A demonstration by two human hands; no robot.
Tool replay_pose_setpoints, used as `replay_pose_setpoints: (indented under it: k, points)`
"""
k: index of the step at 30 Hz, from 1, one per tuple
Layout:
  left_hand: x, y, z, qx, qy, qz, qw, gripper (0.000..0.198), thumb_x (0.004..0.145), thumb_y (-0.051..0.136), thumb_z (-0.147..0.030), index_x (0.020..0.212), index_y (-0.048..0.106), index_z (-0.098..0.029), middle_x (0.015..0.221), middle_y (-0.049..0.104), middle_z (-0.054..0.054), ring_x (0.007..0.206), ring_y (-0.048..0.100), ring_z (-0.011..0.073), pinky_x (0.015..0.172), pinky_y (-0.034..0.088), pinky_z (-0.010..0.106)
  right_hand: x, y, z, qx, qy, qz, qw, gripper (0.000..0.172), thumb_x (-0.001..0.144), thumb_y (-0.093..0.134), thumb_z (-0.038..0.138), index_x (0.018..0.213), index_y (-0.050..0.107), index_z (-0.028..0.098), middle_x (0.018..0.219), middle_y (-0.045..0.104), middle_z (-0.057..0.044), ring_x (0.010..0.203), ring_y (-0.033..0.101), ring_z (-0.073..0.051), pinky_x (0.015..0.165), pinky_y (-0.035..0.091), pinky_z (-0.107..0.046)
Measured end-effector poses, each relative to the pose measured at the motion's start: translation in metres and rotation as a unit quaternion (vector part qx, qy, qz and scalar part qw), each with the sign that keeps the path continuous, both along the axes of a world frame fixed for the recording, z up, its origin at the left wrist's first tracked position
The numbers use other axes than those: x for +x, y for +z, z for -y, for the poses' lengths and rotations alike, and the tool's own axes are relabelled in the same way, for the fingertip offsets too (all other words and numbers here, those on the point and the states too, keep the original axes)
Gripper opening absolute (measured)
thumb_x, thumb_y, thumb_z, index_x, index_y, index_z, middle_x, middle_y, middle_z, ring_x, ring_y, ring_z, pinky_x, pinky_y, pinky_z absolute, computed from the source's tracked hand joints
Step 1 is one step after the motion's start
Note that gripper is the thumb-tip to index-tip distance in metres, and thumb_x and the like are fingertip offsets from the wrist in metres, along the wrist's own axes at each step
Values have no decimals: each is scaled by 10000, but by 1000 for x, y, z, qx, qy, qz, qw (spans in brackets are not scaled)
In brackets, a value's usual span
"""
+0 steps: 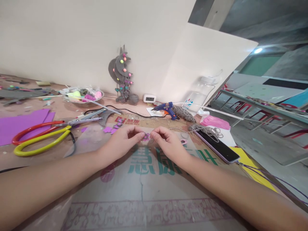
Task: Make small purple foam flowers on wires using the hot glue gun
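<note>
My left hand is closed in a pinch at the edge of a small purple flower-shaped cutout. From the other side, my right hand has thumb and forefinger pressed together close by the same cutout; whatever lies between those fingertips is too small to make out. Both hands are just above a printed cardboard sheet. Beyond the left hand lie more purple scalloped pieces and small grey pieces. A small pink-rimmed piece sits beside the right hand.
Scissors with red and yellow handles lie at left by purple sheets. Behind the hands are a blue glue gun, grey cord, a clock and a moon-shaped hanging ornament. A phone lies right.
</note>
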State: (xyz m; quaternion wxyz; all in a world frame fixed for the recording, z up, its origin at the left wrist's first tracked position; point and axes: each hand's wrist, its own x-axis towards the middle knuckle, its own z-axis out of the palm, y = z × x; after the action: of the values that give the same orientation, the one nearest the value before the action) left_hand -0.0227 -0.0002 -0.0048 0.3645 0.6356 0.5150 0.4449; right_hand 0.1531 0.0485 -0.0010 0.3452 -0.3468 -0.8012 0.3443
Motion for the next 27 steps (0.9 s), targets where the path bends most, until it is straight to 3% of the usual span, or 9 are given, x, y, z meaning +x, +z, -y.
replay_pose_setpoints:
  k: [10,14,18,21,27]
  points:
    - [-1,2,0,-3,8,-20,1000,213,826,503,-350,820,603,-162,780,622,5,717,557,144,636,411,242,-2,2,7,-1,30,51,998,166,812,567,300,710,566,169,630,537,20,582,456,-102,560,373,-222]
    - [0,1,1,-5,5,-1,1000,206,829,508,-346,825,593,-158,772,611,4,722,556,142,646,417,239,-1,3,6,-6,19,48,999,188,809,564,332,709,529,177,632,507,26,582,442,-103,546,364,-223]
    - [-1,-1,1,-3,10,7,1000,183,830,513,-333,828,581,-163,758,606,-7,689,549,130,615,406,227,2,1,3,-2,4,-6,1000,216,892,427,372,823,506,182,648,462,32,575,425,-100,545,361,-226]
    - [-1,-1,1,1,6,5,1000,188,833,510,-329,838,591,-159,768,610,-1,702,551,133,622,408,227,2,1,2,-3,27,3,1000,186,883,450,323,889,560,173,670,510,21,595,453,-105,568,380,-226]
    - [-2,-3,-1,9,-23,7,1000,210,851,491,-335,855,613,-164,760,609,0,729,565,139,673,435,240,-1,3,3,30,25,34,999,182,861,465,255,750,581,168,630,526,20,599,469,-109,581,377,-226]
